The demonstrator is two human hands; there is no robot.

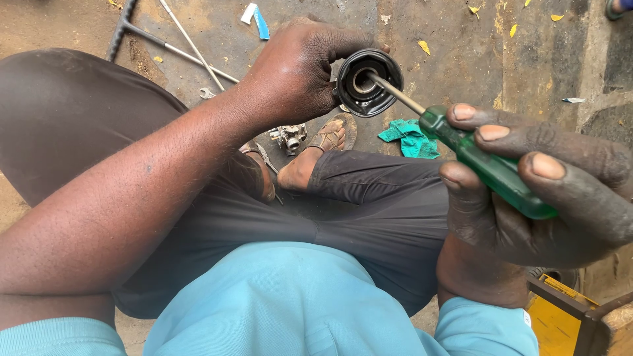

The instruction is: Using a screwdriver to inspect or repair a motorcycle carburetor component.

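Note:
My left hand point(297, 69) grips a round black cup-shaped metal part point(369, 82) by its rim, open side facing me. My right hand point(534, 191) is wrapped around the green handle of a screwdriver point(491, 165). Its metal shaft runs up and left, and the tip sits inside the hollow centre of the black part. Both hands are dirty with grease. I sit with my legs crossed, in dark trousers and a light blue shirt.
On the dirty concrete ground lie a small metal engine part point(290, 137) by my sandalled foot point(330, 135), a teal rag point(409, 137), a T-shaped wrench point(142, 33) and thin rods at the upper left. A yellow box point(560, 316) stands at the lower right.

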